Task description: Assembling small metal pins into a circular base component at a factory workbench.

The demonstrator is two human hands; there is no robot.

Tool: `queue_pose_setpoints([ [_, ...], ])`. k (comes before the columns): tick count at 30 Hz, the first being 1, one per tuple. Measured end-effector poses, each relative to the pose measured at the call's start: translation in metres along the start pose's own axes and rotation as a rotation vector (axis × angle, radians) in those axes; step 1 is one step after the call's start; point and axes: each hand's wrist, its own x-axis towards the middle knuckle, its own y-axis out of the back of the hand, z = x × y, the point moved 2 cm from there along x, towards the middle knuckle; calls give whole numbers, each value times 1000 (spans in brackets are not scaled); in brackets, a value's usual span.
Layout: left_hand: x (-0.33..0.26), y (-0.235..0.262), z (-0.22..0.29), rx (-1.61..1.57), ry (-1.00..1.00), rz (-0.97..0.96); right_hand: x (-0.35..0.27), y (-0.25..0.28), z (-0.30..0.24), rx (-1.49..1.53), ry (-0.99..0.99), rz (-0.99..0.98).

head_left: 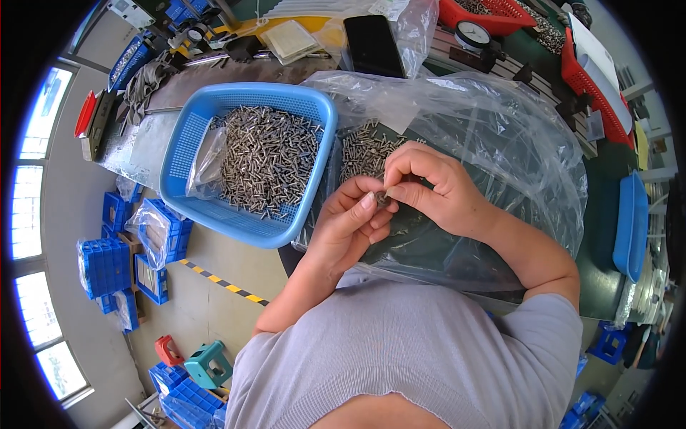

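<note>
My left hand (350,223) holds a small round dark metal piece (381,199) between thumb and fingers. Thumb and forefinger of my right hand (436,187) are pinched together right at that piece; whatever they grip is too small to make out. Just beyond my hands, a pile of small metal pins (368,151) lies on a clear plastic sheet (493,164). To the left, a blue plastic basket (246,230) contains a heap of similar metal pins (271,161) and a clear plastic bag (208,161).
A black phone (373,46) lies at the back of the green table. Behind on the right are a dial gauge (472,34) and red baskets (597,79). A blue tray (629,225) sits at the far right edge. Blue crates (106,268) stand on the floor at left.
</note>
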Motion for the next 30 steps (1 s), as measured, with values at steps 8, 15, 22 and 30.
queue_pose_setpoints([
  [8, 0, 1, 1, 12, 20, -12, 2, -2, 4, -130, 186, -29],
  [15, 0, 4, -2, 43, 28, 41, 4, 0, 3, 43, -59, -113],
  [22, 0, 1, -4, 40, 14, -9, 1, -2, 3, -117, 182, -47],
  [30, 1, 3, -6, 37, -79, 7, -2, -1, -2, -260, 264, 88],
])
